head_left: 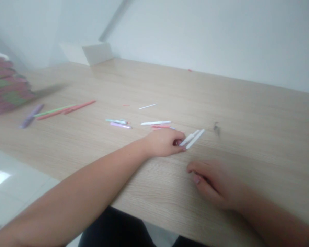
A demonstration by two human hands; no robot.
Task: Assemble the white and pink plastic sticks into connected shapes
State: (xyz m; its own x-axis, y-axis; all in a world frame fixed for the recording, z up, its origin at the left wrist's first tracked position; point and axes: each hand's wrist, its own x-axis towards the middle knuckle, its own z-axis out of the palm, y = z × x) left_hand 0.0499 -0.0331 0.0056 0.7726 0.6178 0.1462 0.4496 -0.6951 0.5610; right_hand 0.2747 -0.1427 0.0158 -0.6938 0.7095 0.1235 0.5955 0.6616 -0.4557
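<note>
Near the middle of the table, my left hand (162, 142) curls its thumb and fingers around the near ends of white pen-like pieces (195, 139). Their far ends point up and to the right. My right hand (213, 183) rests closer to the front edge, fingers curled in and thumb against them, with nothing visible in it. Just beyond my left hand lie a white pen (156, 122) and some red pieces (161, 126), partly hidden by the hand. Left of these are a mint-coloured pen (117, 121) and a lilac pen (121, 126).
Farther left lie a purple pen (32, 116), a green pen (55, 110) and red pens (79, 107). A pink-and-green stack (7, 84) stands at the left edge. Behind are a thin white stick (147, 106) and a white box-like object (98, 53). A small dark item (216, 128) lies right.
</note>
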